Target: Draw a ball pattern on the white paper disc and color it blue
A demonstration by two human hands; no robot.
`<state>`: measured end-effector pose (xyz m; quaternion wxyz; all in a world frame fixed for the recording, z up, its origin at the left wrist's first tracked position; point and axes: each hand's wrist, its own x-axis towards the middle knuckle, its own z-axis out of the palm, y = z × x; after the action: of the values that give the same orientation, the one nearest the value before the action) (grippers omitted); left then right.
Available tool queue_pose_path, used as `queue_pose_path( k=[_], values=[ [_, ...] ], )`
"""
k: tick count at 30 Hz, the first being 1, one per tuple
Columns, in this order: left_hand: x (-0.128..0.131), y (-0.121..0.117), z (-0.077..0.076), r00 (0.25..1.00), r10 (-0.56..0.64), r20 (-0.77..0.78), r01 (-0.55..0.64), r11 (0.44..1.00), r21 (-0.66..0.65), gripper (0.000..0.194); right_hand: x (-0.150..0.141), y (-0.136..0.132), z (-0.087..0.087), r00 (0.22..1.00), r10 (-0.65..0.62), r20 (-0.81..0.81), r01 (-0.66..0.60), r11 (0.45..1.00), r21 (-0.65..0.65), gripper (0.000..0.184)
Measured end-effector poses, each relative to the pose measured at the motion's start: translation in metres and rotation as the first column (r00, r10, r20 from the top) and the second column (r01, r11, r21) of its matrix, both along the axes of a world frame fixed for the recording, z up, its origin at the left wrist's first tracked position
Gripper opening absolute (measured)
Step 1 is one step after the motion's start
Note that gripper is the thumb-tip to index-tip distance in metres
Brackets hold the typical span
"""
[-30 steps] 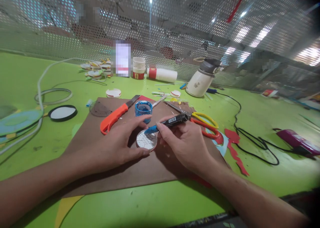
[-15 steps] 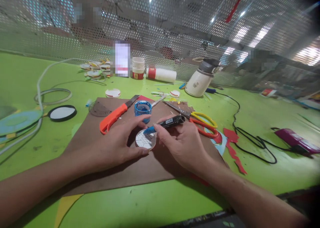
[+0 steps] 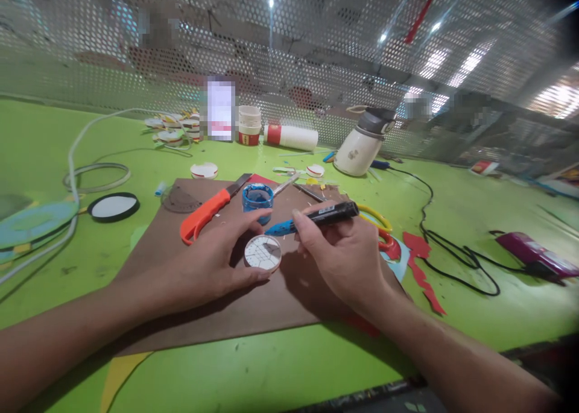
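My left hand (image 3: 205,256) is curled round a small white disc (image 3: 263,254), which looks like a cut-off paper cup bottom, its thumb at the near edge. Dark lines on the disc form a pattern of cells. Between the thumb and fingers of my right hand (image 3: 341,250) is a black marker pen (image 3: 329,214) with a blue front end. The pen's tip points left, just above the disc's far right edge. A blue-stained jar (image 3: 257,203) stands just beyond my left fingertips. Under both hands lies a brown board (image 3: 199,322).
An orange utility knife (image 3: 205,216) and scissors with yellow and red handles (image 3: 379,220) lie on the board. Paper cups (image 3: 292,137), a phone (image 3: 221,108) and a white bottle (image 3: 357,151) line the back. A purple corded tool (image 3: 536,256) is at right on the green table (image 3: 474,220).
My right hand has drawn the marker right and away from the middle of the disc, uncovering its pattern. My left hand and the disc have stayed nearly in place.
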<state>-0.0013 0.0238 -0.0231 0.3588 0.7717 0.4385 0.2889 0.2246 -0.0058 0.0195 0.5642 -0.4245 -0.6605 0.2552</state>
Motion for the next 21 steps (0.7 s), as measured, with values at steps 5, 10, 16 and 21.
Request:
queue_pose_path(
  k=[5, 10, 16, 21],
  values=[
    [-0.001, -0.004, 0.004, 1.000, -0.001, -0.016, 0.001, 1.000, 0.014, 0.080, 0.000, 0.000, 0.004, 0.999, 0.041, 0.009, -0.040, 0.998, -0.053, 0.038],
    [-0.013, -0.002, 0.000, 0.997, -0.074, -0.026, 0.074, 0.997, 0.026, 0.098, 0.001, 0.000, 0.001, 0.999, 0.047, 0.001, -0.047, 0.998, -0.034, 0.004],
    [-0.017, 0.004, -0.008, 0.995, -0.104, -0.008, 0.104, 0.994, 0.026, 0.098, 0.001, -0.004, 0.005, 0.996, 0.083, -0.023, -0.084, 0.992, -0.094, 0.010],
    [-0.009, 0.002, 0.001, 0.996, -0.085, 0.016, 0.084, 0.996, 0.016, 0.098, 0.001, -0.002, 0.001, 0.990, 0.119, -0.081, -0.127, 0.987, -0.101, 0.020]
  ],
)
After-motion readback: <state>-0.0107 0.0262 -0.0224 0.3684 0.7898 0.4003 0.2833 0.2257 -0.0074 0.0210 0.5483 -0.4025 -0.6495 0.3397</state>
